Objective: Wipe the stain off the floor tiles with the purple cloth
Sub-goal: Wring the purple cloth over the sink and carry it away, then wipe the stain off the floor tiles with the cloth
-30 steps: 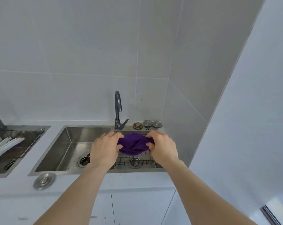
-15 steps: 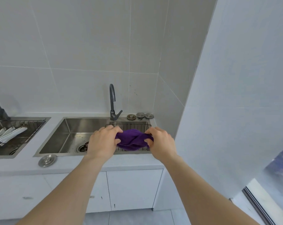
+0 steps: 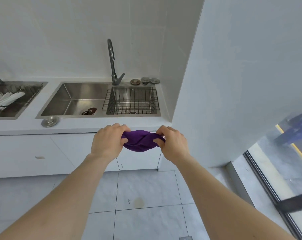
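I hold the purple cloth bunched between both hands in front of the white counter's edge. My left hand grips its left end and my right hand grips its right end. Below, between my forearms, a yellowish-brown stain marks the grey floor tiles, with a small dark speck just to its left.
A steel sink with a wire basket and a dark tap sits in the white counter. A second sink lies to the left. White cabinets stand below. A wall corner and window track are right.
Both hands carried the cloth back from over the sink to in front of the counter edge. The view dropped, bringing the floor tiles and the stain into sight.
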The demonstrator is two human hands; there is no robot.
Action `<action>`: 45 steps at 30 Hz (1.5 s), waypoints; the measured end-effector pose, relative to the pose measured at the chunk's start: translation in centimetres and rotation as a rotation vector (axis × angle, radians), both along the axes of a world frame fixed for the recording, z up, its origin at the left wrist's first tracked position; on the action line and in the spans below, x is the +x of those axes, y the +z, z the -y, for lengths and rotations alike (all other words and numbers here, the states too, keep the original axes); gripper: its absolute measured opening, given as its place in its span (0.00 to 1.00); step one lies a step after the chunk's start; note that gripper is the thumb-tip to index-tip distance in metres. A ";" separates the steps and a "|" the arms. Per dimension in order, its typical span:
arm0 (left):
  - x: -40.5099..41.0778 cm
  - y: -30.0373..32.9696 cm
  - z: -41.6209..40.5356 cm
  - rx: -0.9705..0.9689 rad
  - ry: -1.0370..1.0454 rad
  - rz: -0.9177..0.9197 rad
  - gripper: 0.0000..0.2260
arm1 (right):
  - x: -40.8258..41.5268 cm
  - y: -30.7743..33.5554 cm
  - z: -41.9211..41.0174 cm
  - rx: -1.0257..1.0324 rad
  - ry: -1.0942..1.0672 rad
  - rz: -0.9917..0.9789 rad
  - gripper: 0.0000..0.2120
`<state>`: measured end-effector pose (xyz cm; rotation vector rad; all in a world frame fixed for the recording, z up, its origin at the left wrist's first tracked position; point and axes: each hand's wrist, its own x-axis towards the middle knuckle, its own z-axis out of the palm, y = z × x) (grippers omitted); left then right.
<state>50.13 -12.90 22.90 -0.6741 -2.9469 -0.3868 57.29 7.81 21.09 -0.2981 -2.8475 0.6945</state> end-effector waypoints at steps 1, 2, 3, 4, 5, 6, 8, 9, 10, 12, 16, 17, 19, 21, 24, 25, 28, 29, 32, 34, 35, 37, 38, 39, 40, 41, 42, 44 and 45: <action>0.2 -0.9 0.1 0.001 -0.002 0.021 0.13 | 0.3 -0.8 0.1 0.002 -0.001 0.016 0.06; 0.3 -1.8 0.3 0.005 -0.004 0.040 0.13 | 0.5 -1.6 0.2 0.007 -0.003 0.034 0.06; 0.4 -2.8 0.5 0.005 -0.007 0.058 0.12 | 0.6 -2.5 0.3 0.011 -0.008 0.050 0.06; 0.3 -3.8 0.7 0.001 -0.011 0.073 0.12 | 0.6 -3.5 0.5 0.014 -0.013 0.063 0.06; 0.2 -4.9 0.9 -0.004 -0.016 0.089 0.12 | 0.6 -4.5 0.8 0.015 -0.019 0.076 0.06; 0.0 -6.1 1.1 -0.006 -0.020 0.108 0.12 | 0.5 -5.7 1.1 0.015 -0.025 0.094 0.06; -0.6 -8.7 1.7 -0.008 -0.026 0.140 0.12 | 0.3 -8.2 1.9 0.023 -0.029 0.128 0.06; -0.9 -10.1 2.0 -0.008 -0.030 0.155 0.12 | 0.1 -9.6 2.3 0.027 -0.030 0.145 0.06; -1.2 -11.6 2.3 -0.006 -0.032 0.170 0.12 | 0.0 -11.1 2.6 0.028 -0.034 0.160 0.06; -1.8 -14.8 2.8 -0.007 -0.034 0.202 0.12 | -0.4 -14.1 3.4 0.028 -0.045 0.183 0.05; -2.3 -22.0 4.0 -0.009 -0.044 0.279 0.13 | -0.6 -20.7 4.9 0.026 -0.088 0.248 0.04; -2.3 -23.7 4.2 0.000 -0.042 0.298 0.13 | -0.6 -22.4 5.2 0.019 -0.099 0.259 0.04; -2.5 -27.9 4.8 0.007 -0.043 0.329 0.13 | -0.7 -26.4 6.0 0.013 -0.117 0.279 0.04; -2.7 -32.2 5.4 0.002 -0.049 0.351 0.12 | -0.5 -30.5 6.6 0.012 -0.137 0.304 0.05; -2.6 -39.0 6.2 0.004 -0.057 0.363 0.12 | 0.0 -37.0 7.5 -0.008 -0.156 0.337 0.06; -2.4 -41.4 6.4 -0.002 -0.061 0.366 0.12 | 0.3 -39.4 7.8 -0.021 -0.159 0.346 0.07; -1.5 -49.1 7.1 -0.032 -0.075 0.378 0.12 | 1.2 -47.0 8.2 -0.032 -0.163 0.379 0.09; -1.0 -51.8 7.3 -0.036 -0.076 0.379 0.13 | 1.5 -49.5 8.2 -0.034 -0.160 0.391 0.09; 0.5 -59.8 7.7 -0.047 -0.069 0.366 0.13 | 2.6 -57.2 8.1 -0.049 -0.144 0.405 0.09; 1.4 -65.1 7.8 -0.048 -0.070 0.369 0.12 | 3.4 -62.4 7.9 -0.057 -0.137 0.396 0.10; 1.9 -67.6 7.8 -0.050 -0.075 0.369 0.12 | 3.9 -64.9 7.8 -0.061 -0.134 0.395 0.11; 2.5 -72.6 7.8 -0.059 -0.096 0.362 0.13 | 4.8 -69.9 7.7 -0.064 -0.129 0.395 0.12; 2.8 -74.9 7.8 -0.063 -0.110 0.359 0.14 | 5.2 -72.1 7.6 -0.063 -0.127 0.397 0.12; 3.0 -77.1 7.8 -0.065 -0.125 0.353 0.14 | 5.5 -74.3 7.4 -0.063 -0.125 0.396 0.13; 3.2 -79.1 7.8 -0.064 -0.139 0.348 0.15 | 5.8 -76.4 7.3 -0.064 -0.123 0.394 0.13; 3.3 -81.1 7.7 -0.061 -0.153 0.343 0.15 | 6.1 -78.4 7.1 -0.067 -0.120 0.393 0.14; 3.4 -82.9 7.8 -0.059 -0.168 0.338 0.15 | 6.3 -80.3 7.0 -0.073 -0.118 0.391 0.14; 3.3 -86.3 7.8 -0.060 -0.196 0.325 0.14 | 6.6 -83.7 6.7 -0.090 -0.106 0.379 0.15; 3.3 -87.8 7.9 -0.066 -0.205 0.316 0.14 | 6.7 -85.2 6.7 -0.094 -0.098 0.373 0.15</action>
